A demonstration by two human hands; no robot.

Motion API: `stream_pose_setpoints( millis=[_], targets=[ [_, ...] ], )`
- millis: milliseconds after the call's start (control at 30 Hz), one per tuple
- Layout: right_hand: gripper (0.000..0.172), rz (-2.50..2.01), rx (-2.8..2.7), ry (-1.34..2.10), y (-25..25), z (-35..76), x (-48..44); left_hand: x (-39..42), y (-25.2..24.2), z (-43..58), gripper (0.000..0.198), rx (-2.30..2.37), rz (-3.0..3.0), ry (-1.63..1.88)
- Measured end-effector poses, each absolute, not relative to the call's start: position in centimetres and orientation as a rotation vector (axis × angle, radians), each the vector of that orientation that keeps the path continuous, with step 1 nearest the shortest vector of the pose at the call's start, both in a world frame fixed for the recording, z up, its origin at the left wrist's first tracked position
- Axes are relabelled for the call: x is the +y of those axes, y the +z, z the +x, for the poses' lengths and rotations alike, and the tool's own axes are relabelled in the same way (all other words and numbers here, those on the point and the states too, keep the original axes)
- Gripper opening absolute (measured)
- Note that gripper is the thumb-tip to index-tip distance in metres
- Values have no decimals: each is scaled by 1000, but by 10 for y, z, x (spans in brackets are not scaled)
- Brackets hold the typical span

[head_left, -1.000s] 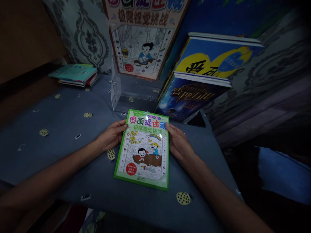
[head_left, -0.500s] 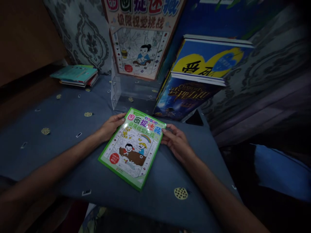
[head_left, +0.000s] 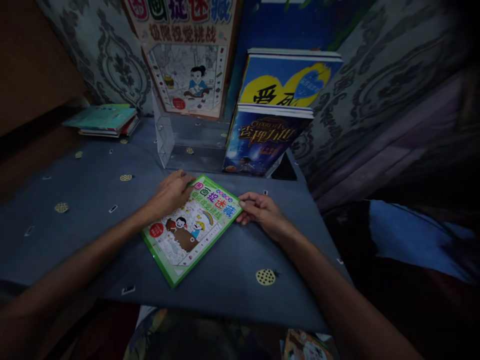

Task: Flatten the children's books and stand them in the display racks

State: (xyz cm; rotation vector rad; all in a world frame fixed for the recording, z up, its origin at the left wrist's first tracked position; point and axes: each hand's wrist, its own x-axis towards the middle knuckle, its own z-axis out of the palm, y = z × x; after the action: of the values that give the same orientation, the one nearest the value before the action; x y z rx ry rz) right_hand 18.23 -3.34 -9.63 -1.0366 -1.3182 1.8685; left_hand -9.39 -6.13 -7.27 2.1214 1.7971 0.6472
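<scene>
A green-bordered picture book [head_left: 195, 220] lies slanted near the front of the cloth-covered table, its cartoon cover facing up. My right hand [head_left: 262, 212] is closed on its upper right corner, thumb on top and fingers curled beneath. Over the upper left edge rests my left hand [head_left: 172, 195], its bent fingers gripping that side and hiding part of the cover. Behind the book, a clear acrylic stand [head_left: 191, 161] holds a larger brown-bordered picture book [head_left: 183, 75] upright. To its right, a dark blue book [head_left: 262, 142] stands in front of a blue book with a yellow heart [head_left: 285, 82].
A small stack of books [head_left: 103, 120] lies at the back left of the patterned blue tablecloth [head_left: 90, 230]. Patterned curtains [head_left: 120, 60] hang behind. Blue fabric [head_left: 412, 235] is at the right, and a colourful printed item [head_left: 305, 345] shows below the front edge.
The green-bordered book has turned clockwise, its lower end swinging left. My left hand has shifted further over its edge; my right hand stays at the corner. The camera view has panned right.
</scene>
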Motion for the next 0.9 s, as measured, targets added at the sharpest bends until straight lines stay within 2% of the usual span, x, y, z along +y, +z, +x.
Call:
stream_pose_setpoints(
  millis=[167, 300, 500, 567, 700, 900],
  targets=[
    [36, -1080, -1336, 1881, -97, 185, -32, -106, -66, -41, 35, 1677, 2502, 297],
    [40, -1130, -1370, 1799, -98, 184, -33, -131, -75, -15, 45, 1583, 2703, 204],
    [43, -1149, -1435, 1583, -102, 180, -32, -138, -78, -10, 48, 1568, 2779, 113],
    [43, -1147, -1436, 1551, -103, 180, -31, -137, -72, -8, 46, 1599, 2747, 39],
    [42, -1144, -1454, 1532, -105, 182, -29, -135, -60, -1, 28, 1619, 2704, -101],
    [35, -1127, -1481, 1509, -108, 184, -28, -133, -62, -1, 19, 1632, 2757, -29]
  ],
)
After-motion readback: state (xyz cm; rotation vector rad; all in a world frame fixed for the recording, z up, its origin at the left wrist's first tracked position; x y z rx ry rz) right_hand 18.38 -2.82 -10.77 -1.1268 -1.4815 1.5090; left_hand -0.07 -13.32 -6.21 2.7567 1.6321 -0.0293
